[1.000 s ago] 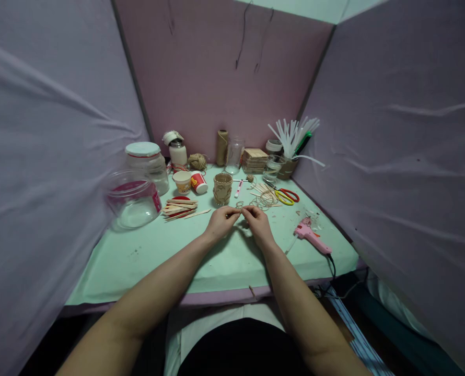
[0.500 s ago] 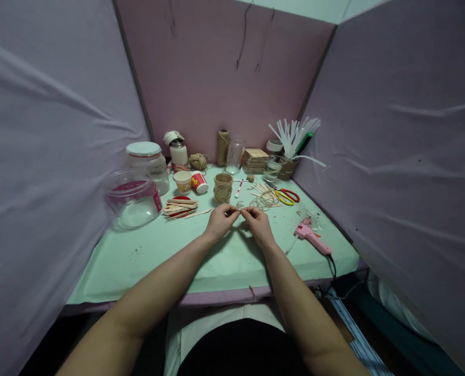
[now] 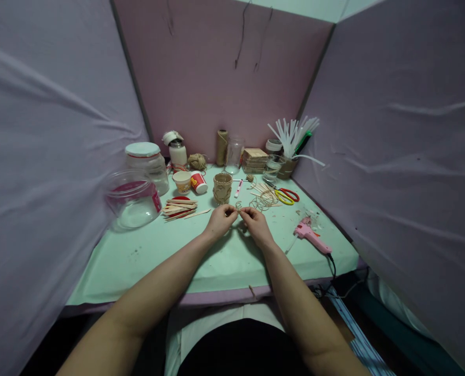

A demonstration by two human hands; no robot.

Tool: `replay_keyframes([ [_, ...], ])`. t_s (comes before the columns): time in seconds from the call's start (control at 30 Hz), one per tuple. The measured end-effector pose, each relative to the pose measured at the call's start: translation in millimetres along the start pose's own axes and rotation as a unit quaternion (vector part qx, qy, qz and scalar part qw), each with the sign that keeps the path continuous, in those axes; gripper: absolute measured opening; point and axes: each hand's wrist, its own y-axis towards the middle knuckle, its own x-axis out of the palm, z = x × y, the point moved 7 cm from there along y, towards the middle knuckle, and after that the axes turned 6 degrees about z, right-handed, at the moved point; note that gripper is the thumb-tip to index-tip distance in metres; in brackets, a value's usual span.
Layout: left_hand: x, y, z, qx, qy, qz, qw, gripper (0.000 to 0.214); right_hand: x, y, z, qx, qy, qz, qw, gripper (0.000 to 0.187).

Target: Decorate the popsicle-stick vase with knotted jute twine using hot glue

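My left hand (image 3: 221,221) and my right hand (image 3: 256,224) meet fingertip to fingertip over the middle of the table. Both pinch a piece of thin brown twine (image 3: 239,206), whose small curl shows just above the fingers. Behind my left hand stands a cup wrapped in twine (image 3: 222,189), upright and apart from the fingers. Loose loops of twine (image 3: 262,200) lie beyond my right hand, beside thin wooden sticks (image 3: 266,191). The ends held inside my fingertips are hidden.
A pink glue gun (image 3: 313,237) lies at right, its cord over the edge. Near it are scissors (image 3: 287,196). Wooden sticks (image 3: 179,207), a clear tub (image 3: 132,203), a lidded jar (image 3: 148,162) and paper cups (image 3: 182,183) stand left. Glue sticks (image 3: 293,136) fill a holder behind.
My hands stay together in nearly the same place, with the fingertips slightly shifted on the twine. A little more of its curl shows above them. The view has moved slightly.
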Motion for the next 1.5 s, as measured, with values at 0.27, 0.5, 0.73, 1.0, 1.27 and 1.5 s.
replay_keyframes([
  [0.27, 1.6, 0, -3, -0.021, -0.008, -0.009, 1.0, 0.015, 0, -1, -3, 0.007, 0.014, -0.002, 1.0, 0.025],
  [0.5, -0.2, 0, 1, -0.011, -0.019, 0.0, 1.0, 0.012, 0, -2, 0, 0.037, 0.02, 0.006, 0.999, 0.025],
  [0.73, 3.4, 0, 0, -0.001, -0.044, -0.014, 0.999, 0.011, 2, -2, 4, 0.062, 0.026, -0.006, 0.998, 0.023],
  [1.0, -1.7, 3, -5, -0.006, -0.042, 0.017, 0.999, 0.014, -6, -9, -28, -0.179, -0.138, 0.082, 0.971, 0.013],
  [1.27, -6.5, -1, 11, 0.081, 0.037, 0.027, 0.996, 0.012, -8, -6, -21, -0.133, -0.102, 0.076, 0.983, 0.019],
  [1.5, -1.5, 0, -2, -0.058, -0.098, 0.016, 0.993, 0.007, -7, -8, -26, -0.161, -0.115, 0.083, 0.977, 0.014],
])
